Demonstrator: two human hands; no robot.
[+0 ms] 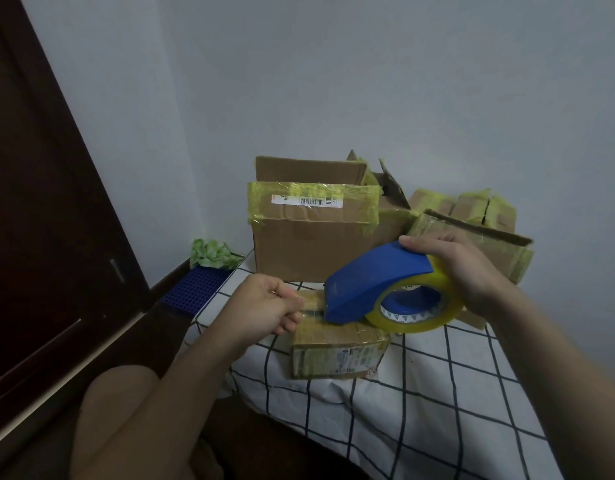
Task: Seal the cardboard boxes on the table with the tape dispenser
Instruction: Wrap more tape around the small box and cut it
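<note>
While the tape dispenser rests on the small box:
The right hand grips it and the left hand seems to pinch the tape end; a slipping pinch could wrinkle the strip.

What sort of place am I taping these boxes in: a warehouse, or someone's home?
Probably a room in a home. A checked cloth covers the table, a dark wooden door stands beside a plain painted wall, and reused, much-taped cardboard boxes are piled in the corner.

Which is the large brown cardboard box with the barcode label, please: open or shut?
Open: the large brown cardboard box has its rear flap standing upright above the taped rim.
</note>
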